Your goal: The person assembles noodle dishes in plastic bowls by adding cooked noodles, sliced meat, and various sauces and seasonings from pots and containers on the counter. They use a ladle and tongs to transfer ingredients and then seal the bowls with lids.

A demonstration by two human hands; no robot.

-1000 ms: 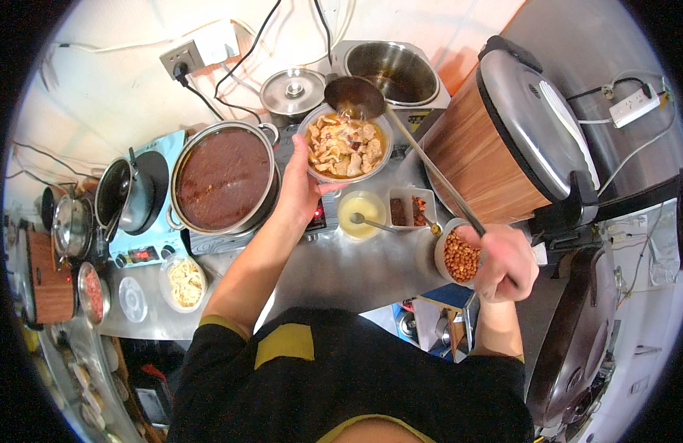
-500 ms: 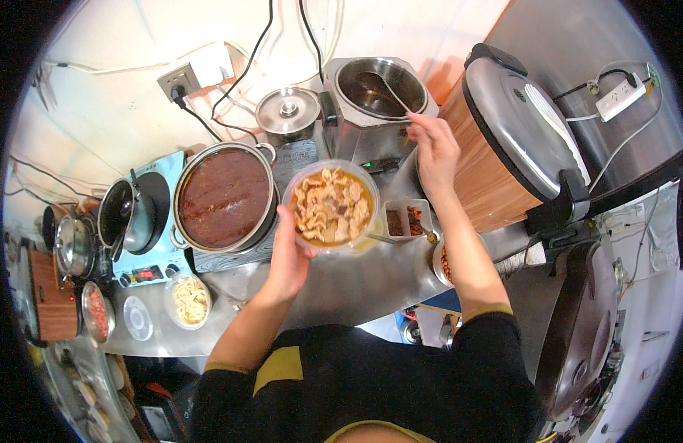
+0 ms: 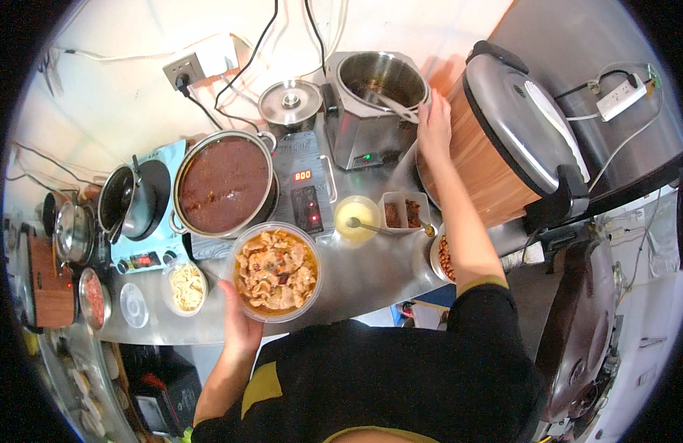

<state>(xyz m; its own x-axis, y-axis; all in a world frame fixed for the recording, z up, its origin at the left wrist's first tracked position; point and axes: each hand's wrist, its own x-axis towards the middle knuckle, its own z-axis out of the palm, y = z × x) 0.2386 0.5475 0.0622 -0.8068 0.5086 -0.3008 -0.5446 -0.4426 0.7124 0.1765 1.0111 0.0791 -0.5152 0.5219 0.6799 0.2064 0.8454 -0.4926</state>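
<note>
My left hand (image 3: 242,325) holds a round clear plastic bowl (image 3: 237,284) by its left side, thumb along the wall. Slices of cooked meat (image 3: 276,270) in orange-brown broth fill it. My right hand (image 3: 434,127) is at the handle end of a metal ladle (image 3: 393,104), fingers bent round it. The ladle leans on the right rim of a deep steel pot (image 3: 344,80) set in a square heater (image 3: 364,140); its bowl hangs down inside. Dark liquid lies low in that pot.
A wide pot of dark red sauce (image 3: 223,184) stands left, near a blue induction cooker (image 3: 143,258). Also on the counter are a tub of pale yellow paste (image 3: 349,210), spice boxes (image 3: 389,214), peanuts (image 3: 446,258), noodles (image 3: 186,289) and a large rice cooker (image 3: 478,162).
The bowl in my left hand has moved left and toward me, uncovering the pale yellow tub and the lit cooker panel. My right hand has lowered the ladle's handle to the pot rim.
</note>
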